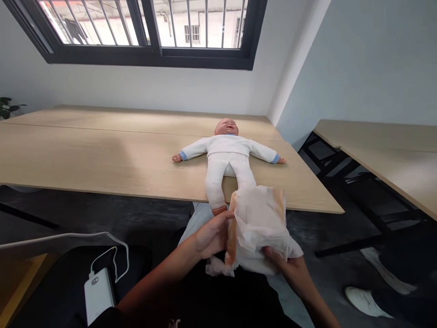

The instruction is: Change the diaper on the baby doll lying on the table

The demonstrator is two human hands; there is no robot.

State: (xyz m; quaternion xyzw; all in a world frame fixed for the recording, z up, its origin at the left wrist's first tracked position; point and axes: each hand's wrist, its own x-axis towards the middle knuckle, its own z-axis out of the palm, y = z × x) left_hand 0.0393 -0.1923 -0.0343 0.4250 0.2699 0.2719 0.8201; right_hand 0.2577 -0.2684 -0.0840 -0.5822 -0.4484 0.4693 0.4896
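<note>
In front of me I hold a soft white package [261, 223] with peach-orange side panels and a thin, crinkled plastic wrap. Its contents cannot be made out. My left hand [213, 237] is closed on the package's left side, thumb on the orange panel. My right hand [282, 264] grips the lower right, its fingers partly hidden by the wrap. Just beyond lies a baby doll [228, 148] on its back, arms spread, in a white outfit with blue cuffs. One doll foot hangs over the table's near edge; the package hides the other.
The doll lies on a light wooden table [85, 155] below a barred window [201, 27]. A second table [389, 150] stands to the right, with another person's shoes [367, 300] nearby. At lower left, a white power bank [99, 294] has a cable plugged in.
</note>
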